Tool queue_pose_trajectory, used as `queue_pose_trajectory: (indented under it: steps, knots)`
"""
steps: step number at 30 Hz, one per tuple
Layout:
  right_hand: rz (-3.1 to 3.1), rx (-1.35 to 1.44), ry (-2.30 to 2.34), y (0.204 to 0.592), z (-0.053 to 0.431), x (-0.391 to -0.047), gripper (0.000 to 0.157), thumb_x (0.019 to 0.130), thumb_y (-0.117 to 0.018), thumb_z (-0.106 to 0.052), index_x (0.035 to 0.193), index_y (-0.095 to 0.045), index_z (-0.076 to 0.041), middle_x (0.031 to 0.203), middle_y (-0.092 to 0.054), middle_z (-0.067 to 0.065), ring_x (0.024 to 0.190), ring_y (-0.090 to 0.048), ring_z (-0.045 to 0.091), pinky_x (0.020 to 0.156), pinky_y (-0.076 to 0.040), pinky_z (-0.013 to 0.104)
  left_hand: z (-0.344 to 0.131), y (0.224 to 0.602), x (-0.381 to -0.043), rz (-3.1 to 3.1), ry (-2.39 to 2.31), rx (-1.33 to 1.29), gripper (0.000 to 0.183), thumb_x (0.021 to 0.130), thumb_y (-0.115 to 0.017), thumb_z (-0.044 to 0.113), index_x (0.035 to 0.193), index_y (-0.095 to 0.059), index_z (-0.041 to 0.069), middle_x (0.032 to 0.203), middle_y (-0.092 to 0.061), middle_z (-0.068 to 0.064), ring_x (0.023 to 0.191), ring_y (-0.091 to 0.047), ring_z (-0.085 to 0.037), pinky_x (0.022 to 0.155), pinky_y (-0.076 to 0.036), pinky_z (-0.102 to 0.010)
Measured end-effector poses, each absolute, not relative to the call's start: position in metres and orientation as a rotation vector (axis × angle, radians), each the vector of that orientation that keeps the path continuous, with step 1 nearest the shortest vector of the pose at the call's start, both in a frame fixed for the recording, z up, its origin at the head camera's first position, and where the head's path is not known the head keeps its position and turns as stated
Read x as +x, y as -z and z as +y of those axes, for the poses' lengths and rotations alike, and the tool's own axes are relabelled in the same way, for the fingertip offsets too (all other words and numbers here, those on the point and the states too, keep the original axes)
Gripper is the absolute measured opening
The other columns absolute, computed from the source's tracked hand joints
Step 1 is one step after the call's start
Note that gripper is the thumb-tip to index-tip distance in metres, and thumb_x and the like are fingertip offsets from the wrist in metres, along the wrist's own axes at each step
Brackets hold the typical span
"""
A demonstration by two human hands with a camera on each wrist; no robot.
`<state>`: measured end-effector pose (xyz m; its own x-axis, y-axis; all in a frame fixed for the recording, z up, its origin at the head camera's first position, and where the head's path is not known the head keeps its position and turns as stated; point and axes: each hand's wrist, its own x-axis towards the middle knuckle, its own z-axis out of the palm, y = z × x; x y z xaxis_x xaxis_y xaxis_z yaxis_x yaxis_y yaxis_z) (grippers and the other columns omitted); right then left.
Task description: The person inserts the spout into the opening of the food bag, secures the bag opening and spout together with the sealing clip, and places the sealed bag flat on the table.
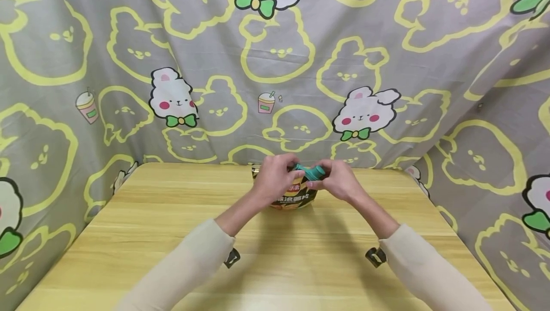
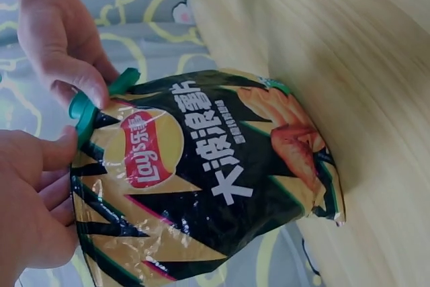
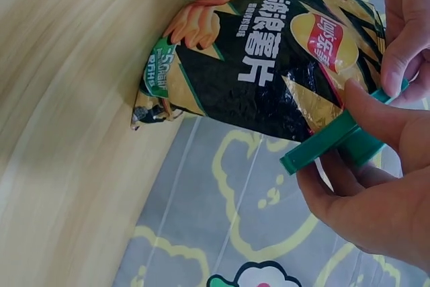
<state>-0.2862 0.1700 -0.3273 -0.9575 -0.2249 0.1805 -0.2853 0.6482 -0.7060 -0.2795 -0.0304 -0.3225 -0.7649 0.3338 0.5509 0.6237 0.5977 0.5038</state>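
A black and gold Lay's potato chip bag stands upright near the table's back edge, its lower end on the tabletop. My left hand pinches the bag's top edge at its left part, thumb on the printed front. A green bag clip with a round spout-like part lies across the bag's top at the right. My right hand grips this clip between thumb and fingers; one end sticks out past the bag's side. In the left wrist view, the fingers hide part of the clip, and I cannot tell whether it is closed.
The wood-grain table reaches back to a grey curtain with cartoon animals, which also hangs at both sides. A black bracket-like piece shows at the left sleeve, and another black piece at the right sleeve.
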Motion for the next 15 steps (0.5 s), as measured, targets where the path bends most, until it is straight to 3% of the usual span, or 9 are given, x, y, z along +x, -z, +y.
queue_pose_trajectory:
  steps: [8, 15]
  knots:
    - [-2.860, 0.480, -1.121, 0.328, 0.179, -0.284, 0.044, 0.080, -0.087, -0.021, 0.115, -0.070, -0.003, 0.094, -0.073, 0.009, 0.084, -0.066, 0.020, 0.072, -0.052, 0.034, -0.044, 0.319, -0.275, -2.554, 0.862, -0.706, 0.015, 0.085, -0.083, 0.023, 0.089, -0.075, 0.011, 0.086, -0.077, 0.000, 0.074, -0.068, -0.012, 0.067, -0.054, -0.028]
    - [-2.915, 0.438, -1.093, 0.332, 0.189, -0.281, 0.063, 0.081, -0.086, -0.021, 0.132, -0.060, 0.004, 0.116, -0.070, 0.020, 0.107, -0.067, 0.034, 0.091, -0.055, 0.048, -0.062, 0.310, -0.270, -2.668, 0.838, -0.635, 0.024, 0.085, -0.083, 0.026, 0.101, -0.078, 0.008, 0.100, -0.078, -0.006, 0.095, -0.073, -0.025, 0.085, -0.058, -0.041]
